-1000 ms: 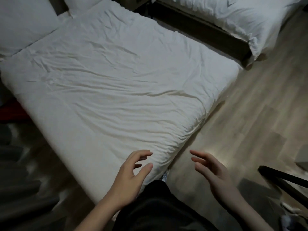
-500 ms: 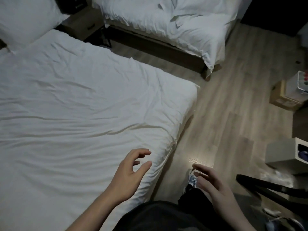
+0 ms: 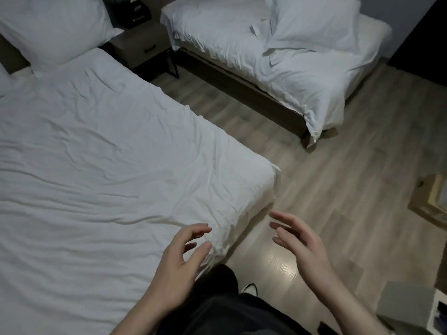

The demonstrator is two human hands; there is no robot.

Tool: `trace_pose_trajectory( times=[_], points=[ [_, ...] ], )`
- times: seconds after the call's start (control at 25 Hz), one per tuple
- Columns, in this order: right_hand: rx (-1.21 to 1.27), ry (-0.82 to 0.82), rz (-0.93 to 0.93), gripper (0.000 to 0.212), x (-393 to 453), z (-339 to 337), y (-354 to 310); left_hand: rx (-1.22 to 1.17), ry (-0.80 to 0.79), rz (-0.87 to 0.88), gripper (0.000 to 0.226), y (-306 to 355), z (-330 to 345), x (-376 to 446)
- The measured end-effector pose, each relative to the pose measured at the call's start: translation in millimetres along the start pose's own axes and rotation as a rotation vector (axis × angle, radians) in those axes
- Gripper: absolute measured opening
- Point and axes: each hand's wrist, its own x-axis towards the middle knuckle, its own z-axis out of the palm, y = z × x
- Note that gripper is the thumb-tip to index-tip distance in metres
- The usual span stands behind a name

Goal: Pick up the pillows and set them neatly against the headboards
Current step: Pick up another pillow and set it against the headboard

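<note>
- Left hand (image 3: pixel 179 267) is held over the foot corner of the near bed (image 3: pixel 108 165); fingers (image 3: pixel 193 232) loosely curled, nothing gripped, thumb apart from the forefinger.
- Right hand (image 3: pixel 302 243) is held over the wooden floor (image 3: pixel 326 189), just beside the near bed's corner; its fingers are spread and relaxed, nothing gripped.
- The two hands are seen apart, palms turned roughly toward each other.
- A white pillow (image 3: pixel 53 27) is propped at the head of the near bed, leaning against the dark headboard (image 3: pixel 13 56); the edge of a second white pillow (image 3: pixel 3 81) is cut off at the left border.
- Near bed is covered by a creased white sheet, lying flat.
- On the far bed (image 3: pixel 278 56), a white pillow (image 3: pixel 314 22) lies toward the foot end, on top of a rumpled white duvet (image 3: pixel 309 76) that hangs over the corner of the frame.
- A wooden nightstand (image 3: pixel 142 44) stands between the two beds, with a dark object on top that cannot be made out.
- A cardboard box (image 3: pixel 433 201) sits on the floor at the right edge.
- Dark trousers (image 3: pixel 229 308) and a shoe tip (image 3: pixel 250 287) are visible below the hands.
</note>
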Motion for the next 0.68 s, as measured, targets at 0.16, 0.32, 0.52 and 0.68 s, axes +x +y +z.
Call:
trace_pose_trajectory(
  times=[0.16, 0.32, 0.52, 0.68],
  points=[
    [-0.005, -0.052, -0.002, 0.031, 65, -37, -22, -0.024, 0.052, -0.04, 0.024, 25, 37, 59],
    [-0.067, 0.001, 0.057, 0.031, 120, -85, -26, -0.02, -0.01, 0.001, 0.022, 57, 74, 156],
    [-0.033, 0.153, 0.099, 0.047, 182, -143, -40, 0.008, -0.133, 0.066, 0.024, 106, 114, 282],
    [-0.001, 0.208, 0.102, 0.045, 238, -181, -53, 0.019, -0.167, 0.064, 0.024, 139, 142, 352]
  ],
)
